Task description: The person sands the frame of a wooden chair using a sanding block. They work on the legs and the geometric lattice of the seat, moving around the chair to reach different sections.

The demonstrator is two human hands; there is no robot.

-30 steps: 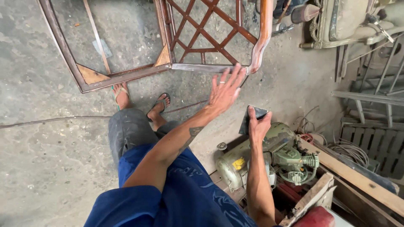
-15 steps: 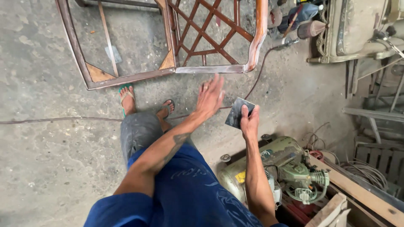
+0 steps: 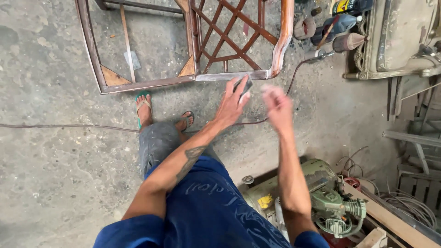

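Gripped sandpaper (image 3: 242, 86) in left hand (image 3: 232, 103) by wooden frame (image 3: 229, 75); right hand (image 3: 277, 108) blurred, grip unclear. Sanding step; needed flat contact.

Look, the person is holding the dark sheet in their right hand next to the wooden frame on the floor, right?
Not quite. The head view shows the dark sheet in the left hand, not the right. The right hand is blurred and appears empty. The rest holds: the sheet is by the wooden frame on the floor.
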